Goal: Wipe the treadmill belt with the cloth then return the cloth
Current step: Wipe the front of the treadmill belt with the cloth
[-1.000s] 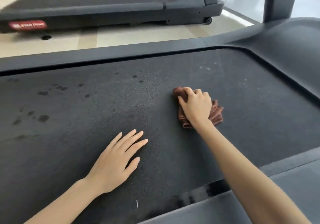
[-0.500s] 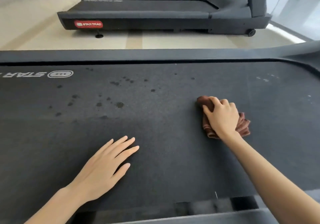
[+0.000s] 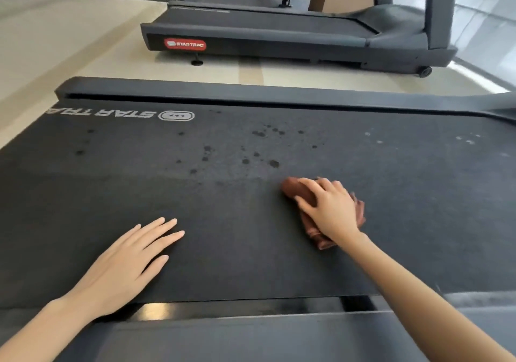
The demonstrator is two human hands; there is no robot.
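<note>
While my left hand (image 3: 122, 269) lies flat, fingers straight and holding nothing, on the black textured treadmill belt (image 3: 237, 250) below its white printed logo (image 3: 125, 114), dark wet spots (image 3: 273, 163) right of the logo wait unwiped. Further right, my right hand (image 3: 332, 210) grips the crumpled brown cloth (image 3: 297, 189) just below them. I judge the wiping half done; the return is not begun.

The cloth (image 3: 297, 191) is laid on the treadmill belt (image 3: 251, 250) at 3 o'clock, under the right grip (image 3: 329, 210). The left grip (image 3: 125, 266) is laid flat on the belt at 7 o'clock. Spots (image 3: 259, 149) are scattered at 11 o'clock from the cloth. A second treadmill (image 3: 279, 34) is placed behind, at 12 o'clock.
</note>
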